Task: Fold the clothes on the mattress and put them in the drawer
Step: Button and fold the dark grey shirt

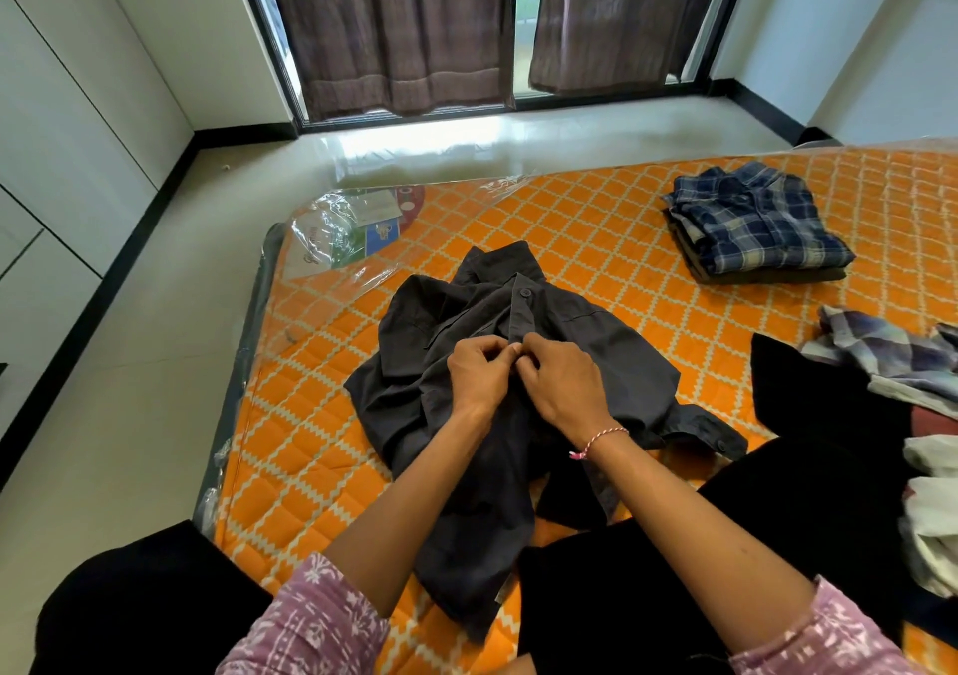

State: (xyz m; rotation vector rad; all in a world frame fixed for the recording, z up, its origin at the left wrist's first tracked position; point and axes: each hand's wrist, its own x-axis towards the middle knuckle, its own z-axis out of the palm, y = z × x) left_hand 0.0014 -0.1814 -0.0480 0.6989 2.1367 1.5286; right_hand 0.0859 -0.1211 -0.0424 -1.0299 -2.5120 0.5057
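A dark grey button-up shirt [414, 342] lies rumpled, collar away from me, on the orange patterned mattress [611, 239]. My left hand [479, 371] and my right hand [562, 381] meet at the shirt's front placket, both pinching the fabric just below a fastened button. A folded blue plaid shirt [757, 223] tops a small stack of folded clothes at the far right. A heap of unfolded clothes [891, 363], plaid, white and dark, lies at the right edge.
The mattress lies on a pale floor [129, 363], still in clear plastic wrap [337, 223] at its far left corner. White cabinet fronts [57, 166] line the left wall. Brown curtains [394, 26] hang over a glass door ahead. No drawer is identifiable.
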